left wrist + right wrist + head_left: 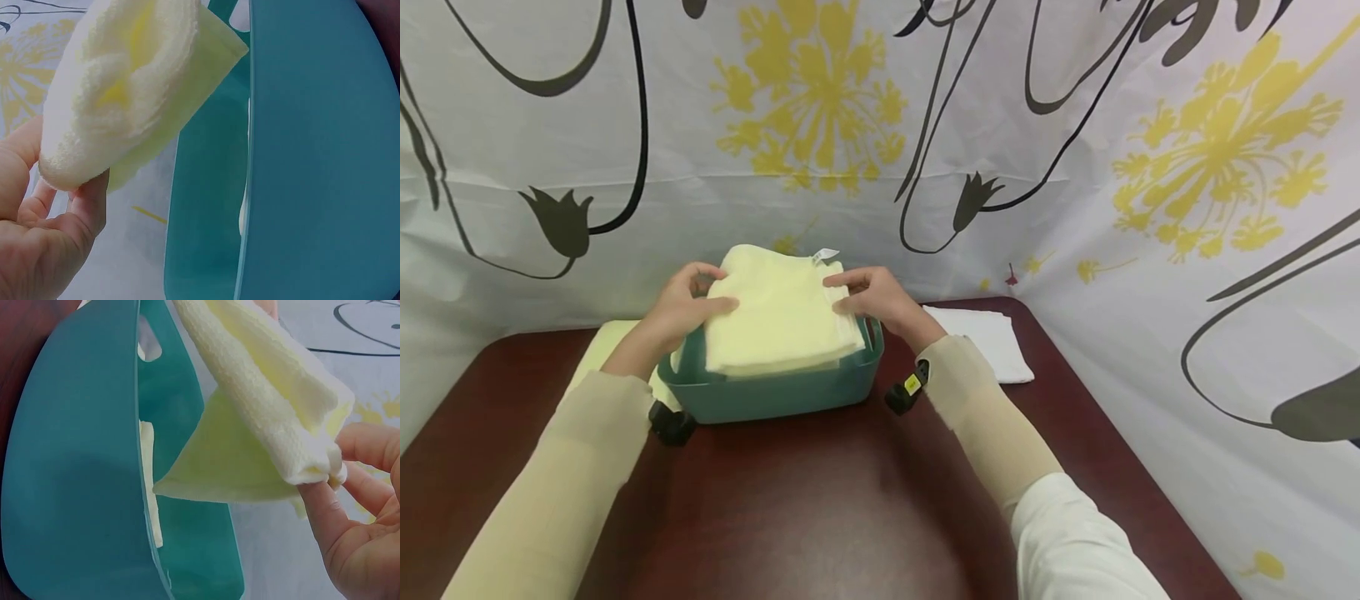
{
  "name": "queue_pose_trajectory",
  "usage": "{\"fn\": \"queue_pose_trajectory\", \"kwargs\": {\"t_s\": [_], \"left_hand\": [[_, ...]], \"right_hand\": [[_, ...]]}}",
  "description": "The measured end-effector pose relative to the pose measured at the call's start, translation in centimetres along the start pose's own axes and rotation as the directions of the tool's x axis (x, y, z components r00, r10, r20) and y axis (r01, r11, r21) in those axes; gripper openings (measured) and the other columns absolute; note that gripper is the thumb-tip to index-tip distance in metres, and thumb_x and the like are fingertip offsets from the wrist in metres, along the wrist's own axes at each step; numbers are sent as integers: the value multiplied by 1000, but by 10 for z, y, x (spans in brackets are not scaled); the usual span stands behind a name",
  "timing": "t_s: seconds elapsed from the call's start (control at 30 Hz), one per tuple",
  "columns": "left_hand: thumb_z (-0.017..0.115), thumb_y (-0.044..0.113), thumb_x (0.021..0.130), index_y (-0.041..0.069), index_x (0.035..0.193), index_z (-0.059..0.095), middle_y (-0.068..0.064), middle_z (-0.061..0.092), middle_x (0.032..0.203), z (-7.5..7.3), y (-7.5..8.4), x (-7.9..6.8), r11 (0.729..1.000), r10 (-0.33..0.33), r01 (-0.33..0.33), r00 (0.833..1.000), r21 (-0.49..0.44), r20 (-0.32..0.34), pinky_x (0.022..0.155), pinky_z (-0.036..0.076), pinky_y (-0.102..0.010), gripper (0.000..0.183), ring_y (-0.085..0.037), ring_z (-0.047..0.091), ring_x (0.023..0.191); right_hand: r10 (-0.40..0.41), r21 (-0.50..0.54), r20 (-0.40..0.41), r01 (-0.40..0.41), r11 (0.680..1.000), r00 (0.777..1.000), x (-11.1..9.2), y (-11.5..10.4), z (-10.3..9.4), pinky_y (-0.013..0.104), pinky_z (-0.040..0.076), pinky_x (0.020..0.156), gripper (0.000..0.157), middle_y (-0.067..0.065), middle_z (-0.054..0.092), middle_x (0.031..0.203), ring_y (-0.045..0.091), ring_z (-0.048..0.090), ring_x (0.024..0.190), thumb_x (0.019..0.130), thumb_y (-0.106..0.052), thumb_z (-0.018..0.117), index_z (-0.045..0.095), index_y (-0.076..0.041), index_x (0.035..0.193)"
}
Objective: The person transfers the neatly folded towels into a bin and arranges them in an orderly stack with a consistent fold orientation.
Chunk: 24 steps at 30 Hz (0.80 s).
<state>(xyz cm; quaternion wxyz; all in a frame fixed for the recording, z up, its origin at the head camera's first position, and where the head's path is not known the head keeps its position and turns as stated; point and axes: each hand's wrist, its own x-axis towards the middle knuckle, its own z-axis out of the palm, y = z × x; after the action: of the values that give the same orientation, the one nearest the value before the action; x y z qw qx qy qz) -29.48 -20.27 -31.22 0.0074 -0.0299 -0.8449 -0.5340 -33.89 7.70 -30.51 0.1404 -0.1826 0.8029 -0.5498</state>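
Over one teal basket [775, 404] — two hands [681, 308] [880, 296] pinch one yellow cloth [778, 312] (one tag [825, 254]).

Towel [782, 308] over basket [775, 402], cloth [150, 487] apparently inside.

A hand could pass over the bare tabletop [790, 500] on the near side of the basket [775, 402], between the forearms [576, 450]. From above, the folded towel [782, 312], held by the left hand [681, 304] and right hand [880, 296], blocks much of the basket's mouth. A curtain [700, 150] bounds the far side and the right. The right forearm [1003, 421] obstructs the gap between basket and white cloth [985, 340].
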Motion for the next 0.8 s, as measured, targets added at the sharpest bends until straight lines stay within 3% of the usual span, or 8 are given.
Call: {"fn": "queue_pose_trajectory", "kwargs": {"t_s": [0.27,0.4,0.6,0.8], "left_hand": [[63,14,87,-3,129,33,-18,40,108,-3,-2,12,1000,-16,17,998,-1,60,62,48,-26,54,-13,52,71],[62,15,87,-3,128,32,-19,40,109,-4,-5,19,1000,-28,26,994,17,102,64,49,-30,54,-14,52,71],[60,11,87,-5,124,32,-19,43,100,-6,-11,31,999,-49,48,987,9,156,63,50,-30,49,-13,54,69],[56,7,87,-7,123,30,-21,37,103,-9,-17,42,995,-105,102,960,25,259,65,50,-29,46,-14,53,72]], "right_hand": [[36,7,19,-37,999,999,11,4,-3,43,44,84,39,4,50,112,16,44,92,80,-5,69,64,-13,118],[43,10,34,-43,999,999,16,6,-4,42,44,85,39,2,46,126,15,43,99,80,-5,69,63,-12,118],[67,12,50,-68,998,996,24,9,-5,38,45,85,38,1,42,134,15,45,114,80,-5,69,64,-12,117],[109,24,106,-112,993,988,40,15,-6,39,44,88,36,0,51,121,17,50,109,81,-5,69,64,-12,116]]}}
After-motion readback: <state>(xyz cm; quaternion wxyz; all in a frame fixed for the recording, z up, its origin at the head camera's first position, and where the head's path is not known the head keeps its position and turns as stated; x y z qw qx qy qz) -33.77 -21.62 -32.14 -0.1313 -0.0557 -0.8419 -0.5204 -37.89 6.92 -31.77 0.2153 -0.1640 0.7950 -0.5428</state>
